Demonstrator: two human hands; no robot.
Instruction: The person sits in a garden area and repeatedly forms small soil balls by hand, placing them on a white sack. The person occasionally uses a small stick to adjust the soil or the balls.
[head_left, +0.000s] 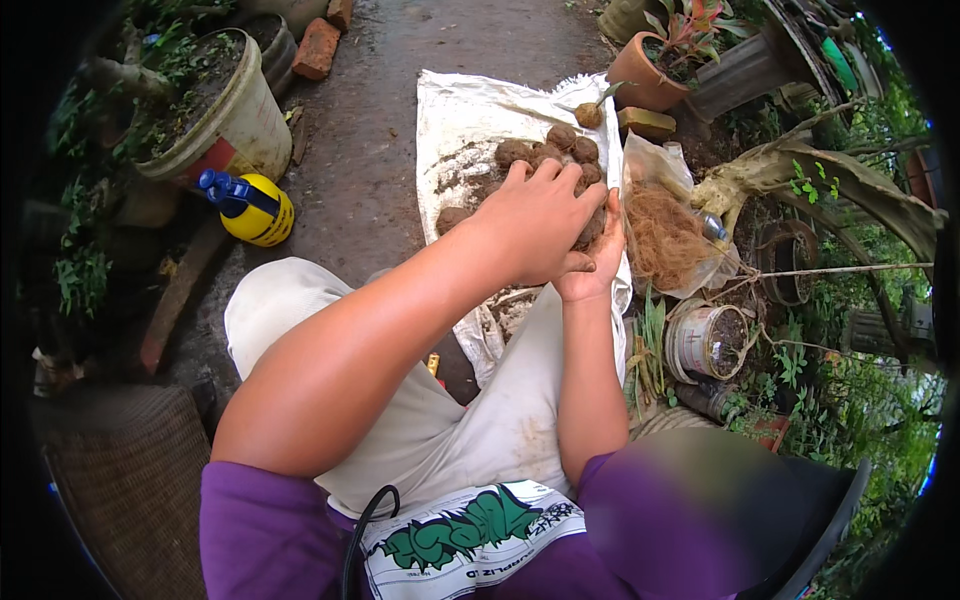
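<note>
My left hand (536, 221) is palm down, its fingers bent over a dark brown, soil-like ball (591, 229). From below and the right, my right hand (592, 274) cups the same ball. The fingers hide most of it. Just beyond my hands, several similar brown balls (561, 137) sit clustered on a white woven sack (450, 97). Another ball (453, 219) lies left of my hands, near the sack's left edge. Loose dark soil (480, 187) is scattered on the sack. A small plant with a round root ball (589, 115) rests near the far right corner.
A clear plastic bag of brown fibre (664, 232) lies right of the sack. Farther right stands a soil-filled bucket (709, 341). A terracotta pot (649, 71) stands at the upper right. At left are a yellow spray bottle (259, 210), a large planter bucket (247, 127) and a brick (316, 49).
</note>
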